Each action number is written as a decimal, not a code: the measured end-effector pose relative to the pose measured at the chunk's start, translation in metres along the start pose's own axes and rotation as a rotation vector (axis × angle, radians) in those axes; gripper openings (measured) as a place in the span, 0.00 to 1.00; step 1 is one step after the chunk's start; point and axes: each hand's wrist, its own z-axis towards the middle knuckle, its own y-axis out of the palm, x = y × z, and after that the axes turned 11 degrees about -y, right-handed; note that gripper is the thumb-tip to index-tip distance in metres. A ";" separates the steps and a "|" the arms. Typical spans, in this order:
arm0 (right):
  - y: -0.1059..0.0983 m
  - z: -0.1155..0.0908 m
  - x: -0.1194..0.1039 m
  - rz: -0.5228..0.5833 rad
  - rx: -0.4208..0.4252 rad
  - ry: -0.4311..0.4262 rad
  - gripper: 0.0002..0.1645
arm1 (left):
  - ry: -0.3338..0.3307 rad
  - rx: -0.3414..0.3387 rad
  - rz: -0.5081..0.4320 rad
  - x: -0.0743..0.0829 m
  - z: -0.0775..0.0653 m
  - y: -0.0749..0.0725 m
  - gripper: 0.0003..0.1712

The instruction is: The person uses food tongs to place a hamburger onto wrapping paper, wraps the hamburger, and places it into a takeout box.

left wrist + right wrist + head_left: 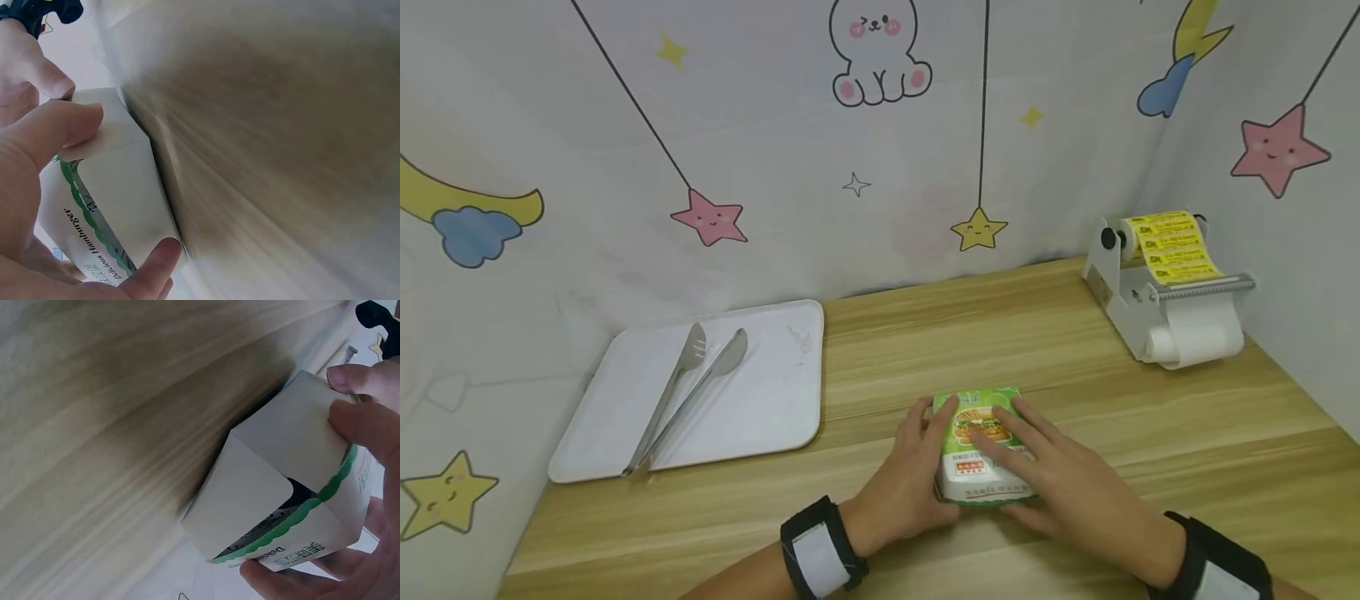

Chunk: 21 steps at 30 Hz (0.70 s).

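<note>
A green and white hamburger box [977, 479] sits on the wooden table with its printed lid up and its flap down. My left hand [906, 479] grips the box's left side, thumb at the near edge and fingers along the far left corner. From the right, my right hand [1067, 492] holds it, with fingers spread over the lid and the thumb low at the front. In the left wrist view the box [119, 194] shows a white side and a green scalloped lid edge. A dark slit runs under the lid edge of the box [256, 494] in the right wrist view.
At the left lies a white tray [775, 392] bearing metal serving tongs [673, 392]. A label dispenser [1120, 292] with a roll of yellow labels [1176, 246] stands at the back right. A patterned cloth wall [895, 167] borders the wooden table [925, 333] behind.
</note>
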 end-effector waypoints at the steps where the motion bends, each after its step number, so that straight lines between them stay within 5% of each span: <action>1: 0.001 0.000 -0.001 -0.002 0.008 0.000 0.57 | 0.004 0.000 -0.001 0.000 0.000 0.000 0.73; 14: 0.008 0.000 -0.008 -0.028 -0.011 0.032 0.60 | 0.017 -0.003 0.022 -0.001 0.001 0.001 0.73; 21: 0.013 -0.002 -0.011 -0.125 -0.043 -0.013 0.41 | 0.035 -0.018 0.012 -0.001 0.000 -0.001 0.73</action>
